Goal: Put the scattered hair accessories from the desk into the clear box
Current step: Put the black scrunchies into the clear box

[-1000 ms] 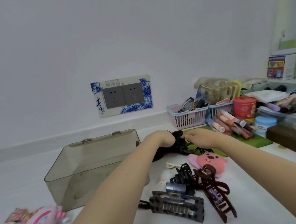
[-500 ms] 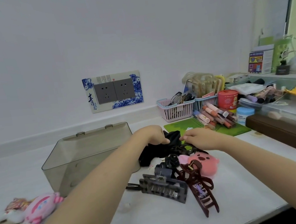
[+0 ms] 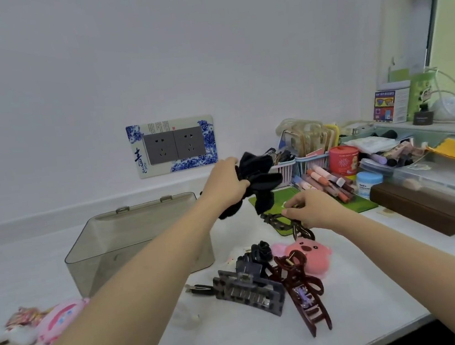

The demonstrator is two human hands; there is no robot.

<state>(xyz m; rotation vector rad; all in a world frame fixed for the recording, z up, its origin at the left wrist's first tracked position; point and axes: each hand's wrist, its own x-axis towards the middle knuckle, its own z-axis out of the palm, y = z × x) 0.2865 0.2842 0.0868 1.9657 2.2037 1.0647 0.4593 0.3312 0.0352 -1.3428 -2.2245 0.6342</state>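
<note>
My left hand (image 3: 226,182) grips a black fabric bow (image 3: 259,179) and holds it in the air, right of the clear smoky box (image 3: 108,240), which stands open on the white desk. My right hand (image 3: 313,208) pinches a dark tortoiseshell claw clip (image 3: 285,222) that lies partly on a green mat. Nearer to me lies a heap of accessories: a grey rectangular claw clip (image 3: 249,291), a dark red claw clip (image 3: 305,292), a black clip (image 3: 256,254) and a pink plush piece (image 3: 311,255).
Pink plush toys and packets (image 3: 37,321) lie at the front left. Small baskets (image 3: 303,163), cosmetic tubes (image 3: 329,182), a red tin (image 3: 343,157), a blue-lidded jar (image 3: 369,182) and a long brown case (image 3: 422,207) crowd the right. A wall socket (image 3: 173,146) is behind.
My left hand has lifted the black bow off the desk and up. My right hand has let go of the bow and now pinches the tortoiseshell clip.
</note>
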